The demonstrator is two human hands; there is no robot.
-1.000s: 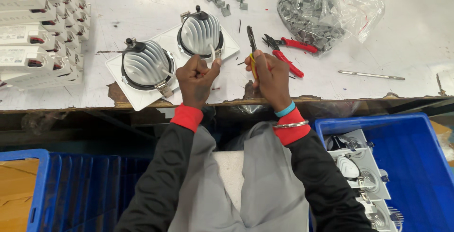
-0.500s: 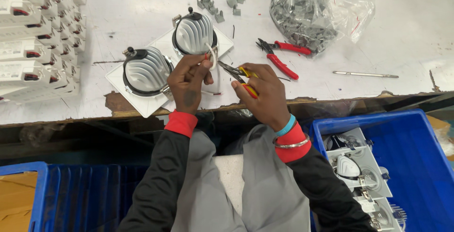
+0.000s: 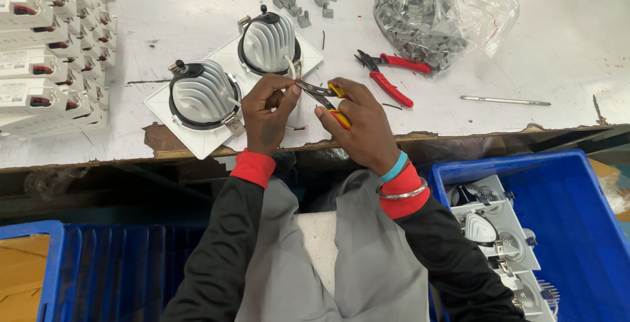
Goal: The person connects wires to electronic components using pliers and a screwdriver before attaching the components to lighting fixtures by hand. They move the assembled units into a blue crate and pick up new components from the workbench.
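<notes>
Head view: left hand (image 3: 268,113) pinches a thin white wire (image 3: 289,66) between thumb and fingertips, fingers closed narrow on it; the wire runs up from the hand to the nearer-centre downlight fixture (image 3: 268,43), a white ribbed round housing on a square white plate, just beyond the left hand; right hand (image 3: 359,125) grips small pliers with yellow-and-red handles (image 3: 325,95), fingers wrapped round the handles, tips of the tool pointing toward the left hand's fingertips and meeting them at the wire (whether the tips bite the wire, cannot tell); second downlight fixture (image 3: 200,92), same kind, lies just left of the left hand, its spring clip near the thumb base; both fixtures sit on the white worktable (image 3: 164,7), whose chipped front edge runs under both hands; red-handled cutters (image 3: 388,76) lie just beyond and right of the right hand, not touched; clear bag of grey plastic clips (image 3: 426,13) further beyond the right hand; loose grey clips (image 3: 302,3) beyond the left hand; thin metal rod (image 3: 505,101) well right of the right hand; stacked white boxes (image 3: 46,53) far left of the left hand; blue bin (image 3: 571,230) with more fixtures below and right of the right wrist; blue crate (image 3: 98,269) below the left arm.
</notes>
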